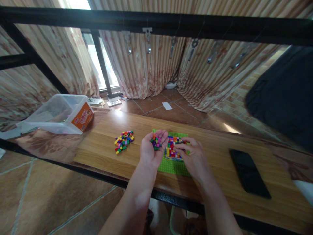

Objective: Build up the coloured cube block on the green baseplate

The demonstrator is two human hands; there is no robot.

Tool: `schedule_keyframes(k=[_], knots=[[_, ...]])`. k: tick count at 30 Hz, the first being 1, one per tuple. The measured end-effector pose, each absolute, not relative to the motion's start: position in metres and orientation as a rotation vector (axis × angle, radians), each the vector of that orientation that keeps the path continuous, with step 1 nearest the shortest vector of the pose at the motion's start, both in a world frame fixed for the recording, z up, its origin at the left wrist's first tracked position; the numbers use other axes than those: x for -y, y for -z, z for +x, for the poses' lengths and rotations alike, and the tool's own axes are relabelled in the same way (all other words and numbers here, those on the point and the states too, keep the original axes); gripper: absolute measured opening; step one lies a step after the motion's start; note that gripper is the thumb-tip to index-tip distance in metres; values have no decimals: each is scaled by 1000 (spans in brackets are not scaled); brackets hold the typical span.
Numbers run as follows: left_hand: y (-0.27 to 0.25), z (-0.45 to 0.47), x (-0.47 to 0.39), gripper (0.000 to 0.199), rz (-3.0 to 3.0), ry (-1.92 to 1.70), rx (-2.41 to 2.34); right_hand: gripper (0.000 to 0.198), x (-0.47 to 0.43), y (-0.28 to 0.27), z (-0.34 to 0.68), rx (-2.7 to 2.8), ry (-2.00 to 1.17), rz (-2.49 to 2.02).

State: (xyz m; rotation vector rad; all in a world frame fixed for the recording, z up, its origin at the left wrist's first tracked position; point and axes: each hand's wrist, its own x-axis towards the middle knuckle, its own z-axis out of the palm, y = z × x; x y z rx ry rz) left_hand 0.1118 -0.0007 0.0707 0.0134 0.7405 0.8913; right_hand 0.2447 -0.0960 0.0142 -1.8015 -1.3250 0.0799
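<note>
My left hand is cupped palm up, holding a heap of small toy building bricks in several colours. Beside it lies a green studded baseplate, partly covered by both hands. A block of many-coloured bricks is set on the plate. Over the right side of this block, my right hand has its thumb and fingers pinched together. Whatever is between those fingertips is too small to make out. To the left, a loose pile of bricks is spread on the wooden board.
A black phone lies on the wooden board at the right. A clear plastic box with an orange label stands at the left. A dark metal bar with hanging clips crosses above, before striped curtains.
</note>
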Motion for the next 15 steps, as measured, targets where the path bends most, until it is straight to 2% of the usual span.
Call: schedule_keyframes(k=[15], knots=[[-74,111,3,30,23,-877,-743,10,85,-1,246,1181,-120,-1783]])
